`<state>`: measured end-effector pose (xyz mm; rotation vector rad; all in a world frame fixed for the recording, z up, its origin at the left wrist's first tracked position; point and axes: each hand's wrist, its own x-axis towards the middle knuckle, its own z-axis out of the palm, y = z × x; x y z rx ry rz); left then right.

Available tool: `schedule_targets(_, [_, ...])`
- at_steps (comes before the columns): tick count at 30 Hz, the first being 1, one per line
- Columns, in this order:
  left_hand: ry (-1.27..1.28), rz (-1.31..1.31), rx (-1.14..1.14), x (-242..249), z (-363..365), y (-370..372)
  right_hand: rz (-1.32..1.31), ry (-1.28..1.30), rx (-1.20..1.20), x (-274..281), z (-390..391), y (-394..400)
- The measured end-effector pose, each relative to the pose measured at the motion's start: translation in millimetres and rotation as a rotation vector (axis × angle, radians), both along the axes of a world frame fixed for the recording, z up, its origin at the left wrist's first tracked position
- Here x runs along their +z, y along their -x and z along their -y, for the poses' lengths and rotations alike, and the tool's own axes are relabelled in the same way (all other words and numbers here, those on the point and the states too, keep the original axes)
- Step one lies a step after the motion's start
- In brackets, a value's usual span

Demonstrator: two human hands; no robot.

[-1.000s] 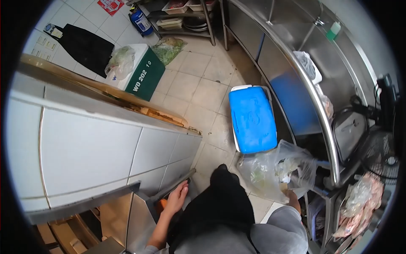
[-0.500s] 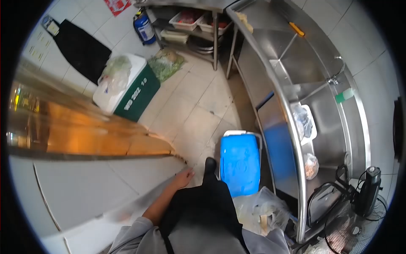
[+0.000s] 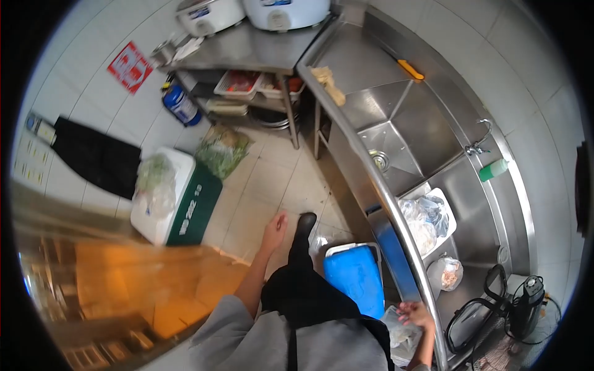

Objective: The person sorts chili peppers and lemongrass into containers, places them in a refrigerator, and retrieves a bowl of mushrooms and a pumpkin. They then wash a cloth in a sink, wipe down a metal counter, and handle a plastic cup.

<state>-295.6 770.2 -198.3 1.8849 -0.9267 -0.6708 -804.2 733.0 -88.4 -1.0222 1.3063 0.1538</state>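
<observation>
My left hand (image 3: 276, 230) hangs over the tiled floor beside my black boot (image 3: 304, 230). Its fingers look loosely curled, but what lies inside them cannot be made out. On the right, my right hand (image 3: 416, 314) has its fingers apart and nothing in them, close to the sink's steel front rail (image 3: 396, 213) and above a clear plastic bag (image 3: 401, 337). A blue-lidded cooler (image 3: 354, 278) stands on the floor between my leg and the sink.
A green cooler (image 3: 197, 213) with a bagged load on its white lid stands ahead left, near a bag of greens (image 3: 223, 151). The steel sink (image 3: 433, 123) holds a white tray (image 3: 447, 213) of bags. A steel table (image 3: 260, 49) stands at the back.
The view has shifted forward and to the right, bringing the back table's top into sight. My right hand has come into view. My left hand has moved ahead beside the boot.
</observation>
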Motion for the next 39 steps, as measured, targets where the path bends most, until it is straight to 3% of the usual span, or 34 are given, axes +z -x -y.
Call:
schedule_targets(1, [0.051, -0.006, -0.019, 16, 41, -15, -0.046, 0.039, -0.049, 41, 26, -44])
schedule_targets(5, [0.289, 0.001, -0.182, 107, 220, -72, -0.043, 0.427, -0.106, 89, 117, -118])
schedule_targets(8, [0.388, 0.360, -0.388, 150, 352, -113, -0.116, 0.639, -0.164, 89, 187, -152])
schedule_targets(10, [0.239, 0.587, -0.478, 147, 429, -138, -0.190, 0.800, -0.134, 74, 230, -163])
schedule_targets(11, [0.244, 0.582, -0.515, 138, 463, -149, -0.204, 0.797, -0.159, 82, 250, -174])
schedule_targets(13, [-0.439, 0.798, -0.664, 112, 522, -168, -0.224, 0.796, -0.216, 85, 282, -181])
schedule_targets(14, [-0.428, 0.805, -0.696, 105, 541, -170, -0.228, 0.798, -0.250, 80, 295, -174])
schedule_targets(16, [-0.531, 0.875, -0.653, 81, 563, -169, -0.346, 0.805, -0.266, 83, 312, -161])
schedule_targets(18, [-0.442, 0.787, -0.719, 49, 590, -166, -0.323, 0.803, -0.421, 89, 313, -153])
schedule_targets(20, [-0.165, 0.837, -0.584, 39, 617, -149, -0.303, 0.725, -0.506, 85, 313, -135])
schedule_targets(21, [-0.161, 0.843, -0.609, 34, 634, -137, -0.301, 0.717, -0.512, 80, 314, -127])
schedule_targets(22, [0.062, 0.882, -0.685, 34, 656, -116, -0.300, 0.714, -0.516, 76, 321, -117])
schedule_targets(23, [0.287, 0.909, -0.757, 34, 673, -92, -0.451, 0.702, -0.373, 72, 337, -104])
schedule_targets(24, [0.300, 0.907, -0.782, 34, 687, -66, -0.599, 0.682, -0.230, 67, 358, -91])
schedule_targets(25, [0.243, 0.630, -0.907, 35, 698, -36, -0.690, 0.935, -0.244, 57, 380, -83])
schedule_targets(26, [0.179, 0.350, -1.016, 37, 704, -3, -0.561, 1.047, -0.367, 61, 409, -85])
schedule_targets(28, [0.291, 0.297, -1.053, 59, 691, 56, -0.774, 1.422, -0.417, 32, 472, -56])
schedule_targets(29, [0.216, 0.300, -1.090, 70, 682, 83, -0.990, 1.506, -0.459, 26, 500, -46])
schedule_targets(34, [0.108, 0.238, -1.261, 110, 651, 177, -1.165, 1.516, -0.309, -4, 556, 8])
schedule_targets(39, [0.084, -0.002, -1.334, 99, 647, 241, -1.241, 1.311, -0.004, 28, 554, 8])
